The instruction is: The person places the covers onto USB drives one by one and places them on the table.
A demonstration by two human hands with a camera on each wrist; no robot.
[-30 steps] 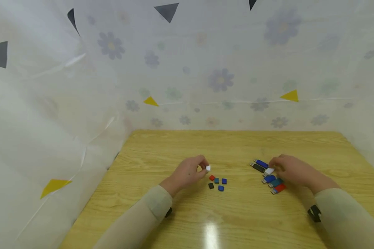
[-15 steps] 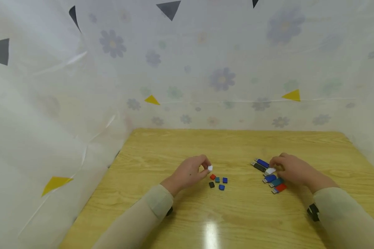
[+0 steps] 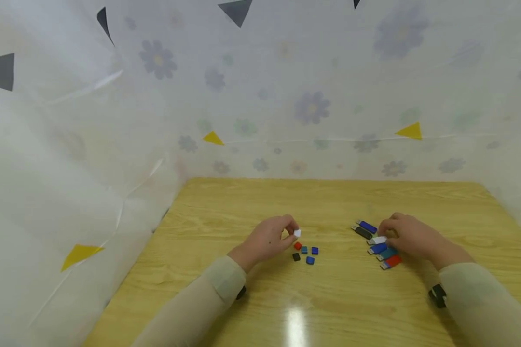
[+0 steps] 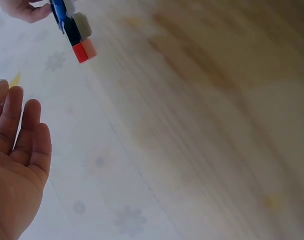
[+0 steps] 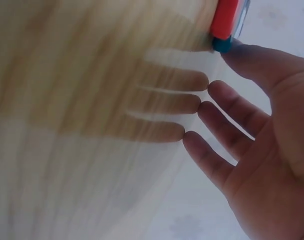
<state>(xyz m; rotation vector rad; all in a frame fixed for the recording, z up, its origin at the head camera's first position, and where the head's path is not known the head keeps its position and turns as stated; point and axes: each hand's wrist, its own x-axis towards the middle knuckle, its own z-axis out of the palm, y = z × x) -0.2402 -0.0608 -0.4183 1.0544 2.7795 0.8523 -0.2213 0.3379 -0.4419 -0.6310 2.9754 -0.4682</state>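
My left hand (image 3: 271,239) pinches a small white cap (image 3: 297,233) between thumb and fingertips, just above a group of small caps. That group holds a red cap (image 3: 297,246), a teal cap (image 3: 304,250), a black cap (image 3: 296,257) and two blue ones. To the right, my right hand (image 3: 412,237) pinches the rear end of a white USB stick (image 3: 377,240), whose metal plug points left. Several uncapped USB sticks lie around it, among them a black one (image 3: 363,233), a teal one (image 3: 387,254) and a red one (image 3: 391,262). In the right wrist view, the other fingertips touch the tabletop.
The wooden table (image 3: 330,202) has a glossy surface that mirrors the hand and sticks. A pale flowered curtain (image 3: 260,96) hangs behind it and along its left side. Yellow pennants (image 3: 213,138) are strung across the curtain.
My left hand has shifted slightly right with the white cap. The white USB stick has turned a little and lies more level between the black and blue sticks, my right fingers still at it.
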